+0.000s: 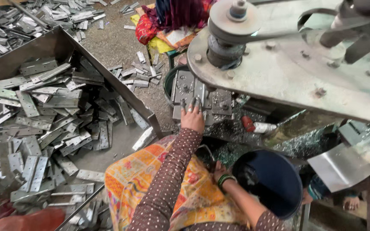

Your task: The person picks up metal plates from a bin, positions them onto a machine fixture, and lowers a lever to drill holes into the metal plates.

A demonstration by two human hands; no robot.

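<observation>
Two hands in shot: the left hand (192,118) and the right hand (219,170), each on a dotted brown sleeve. One big metal tray (61,42), and flat metal plates (43,111) piled in it beyond counting. More plates loose on the floor (112,42), too many to number. One dark blue bucket (275,182). One press machine (296,64), with one round pulley (232,19) on top. One red-capped small bottle (253,125).

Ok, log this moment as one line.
left hand: on metal plate in press die | right hand: low, beside dark blue bucket | tray of metal plates: at left
</observation>
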